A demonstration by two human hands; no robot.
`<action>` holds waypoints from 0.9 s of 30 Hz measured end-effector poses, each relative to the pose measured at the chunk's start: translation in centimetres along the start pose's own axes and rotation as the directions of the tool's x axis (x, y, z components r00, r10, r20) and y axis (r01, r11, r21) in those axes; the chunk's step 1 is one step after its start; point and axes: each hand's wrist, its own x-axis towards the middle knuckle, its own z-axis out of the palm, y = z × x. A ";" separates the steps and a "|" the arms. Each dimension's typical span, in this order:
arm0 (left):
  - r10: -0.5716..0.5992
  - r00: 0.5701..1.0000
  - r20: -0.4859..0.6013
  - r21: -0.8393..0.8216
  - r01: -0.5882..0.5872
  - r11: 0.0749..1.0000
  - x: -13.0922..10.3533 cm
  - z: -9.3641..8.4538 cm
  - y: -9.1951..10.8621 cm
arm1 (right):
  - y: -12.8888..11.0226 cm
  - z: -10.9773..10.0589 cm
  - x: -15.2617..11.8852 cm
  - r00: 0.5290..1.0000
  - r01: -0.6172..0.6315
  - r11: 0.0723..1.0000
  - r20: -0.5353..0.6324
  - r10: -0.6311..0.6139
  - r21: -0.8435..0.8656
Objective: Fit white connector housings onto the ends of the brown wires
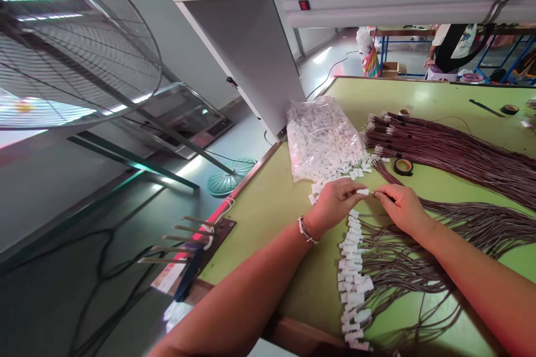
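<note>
Between thumb and fingers my left hand [335,203] pinches a small white plastic connector [362,192]. Facing it, my right hand [402,206] is closed on the end of a thin brown wire, whose tip [371,193] is at the connector's right end; whether it is inside I cannot tell. Below my hands, a column of white connectors [352,268] lies on the green table, with brown wires [402,262] running off to the right. Loose white connectors [355,173] spill from a clear plastic bag [322,134] just beyond my left hand.
Thick bundles of brown wire [452,150] lie at the right, near a roll of black tape [403,166]. A wooden peg rack [209,240] sits at the table's left edge. A large caged fan [75,44] stands at left. Someone's arm [431,56] shows in the background.
</note>
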 end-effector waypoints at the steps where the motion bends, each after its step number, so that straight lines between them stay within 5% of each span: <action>1: 0.047 0.999 0.019 0.027 -0.047 0.999 0.0 -0.1 0.0 | 0.0 0.0 0.0 1.000 0.014 1.000 0.017 -0.014 -0.011; 4: 0.057 0.993 0.099 0.011 -0.059 0.998 0.0 0.1 -0.2 | 0.0 -0.1 -0.1 0.996 0.056 0.998 0.075 -0.053 -0.039; 13: -0.294 0.934 0.204 -0.202 0.334 0.921 -0.3 0.8 -0.1 | -0.2 0.0 -0.1 0.998 -0.028 0.999 0.062 0.029 -0.018; 21: -0.284 0.933 0.219 -0.176 0.324 0.929 -0.2 0.6 0.1 | 0.1 -0.2 -0.1 0.981 0.114 0.972 0.180 -0.078 -0.204; 27: -0.250 0.946 0.207 -0.126 0.279 0.952 -0.3 1.0 0.2 | 0.4 0.4 -0.2 0.984 0.086 0.981 0.170 -0.056 -0.172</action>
